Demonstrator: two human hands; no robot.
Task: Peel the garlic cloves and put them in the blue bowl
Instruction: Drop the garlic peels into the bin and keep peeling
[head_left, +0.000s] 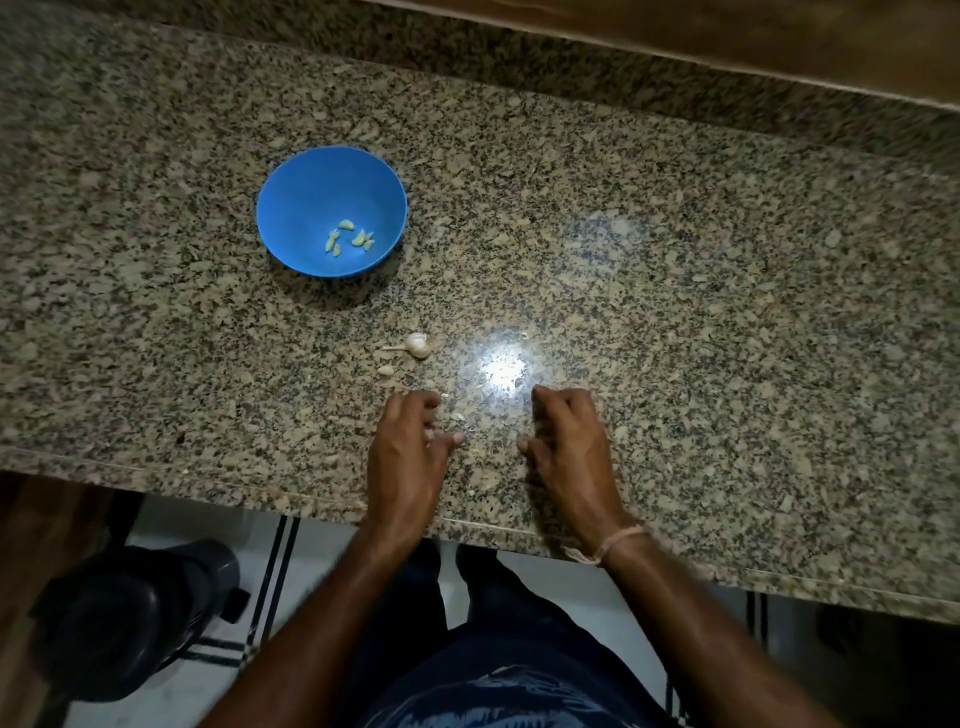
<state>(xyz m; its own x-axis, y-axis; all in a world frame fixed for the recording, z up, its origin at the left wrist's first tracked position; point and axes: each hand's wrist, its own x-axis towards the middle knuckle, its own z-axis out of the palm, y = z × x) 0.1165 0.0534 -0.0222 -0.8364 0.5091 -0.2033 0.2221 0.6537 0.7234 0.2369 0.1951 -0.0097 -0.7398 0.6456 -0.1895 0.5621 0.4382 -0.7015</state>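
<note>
Curling loosely downward, the fingers of the left hand (408, 441) hang over the speckled granite counter (675, 291) near its front edge, with the thumb pointing toward the other hand; nothing shows between the fingertips, though motion blur makes it hard to be sure. The right hand (569, 444) mirrors it just beside, knuckles up and fingers bent under, thumb turned inward, and no clove is visible in its grasp either. The two hands are apart, with bare counter between them. A thin pale thread bracelet (613, 543) circles the right wrist.

Small flakes of papery skin (460, 417) lie on the stone between and just ahead of the hands. A little farther from the left hand sits a single unpeeled clove (385, 370), and just beyond it what remains of the garlic bulb (417, 345), stem pointing left. A bright glare of light reflects off the stone to the right of the bulb.

Well back and to the left stands the blue bowl (311, 192), upright, with several peeled cloves (350, 238) clustered at the near side of its bottom.

Below the counter edge are dark trousers, a striped pale floor and a dark bin-like object (130, 618) at the left.
</note>
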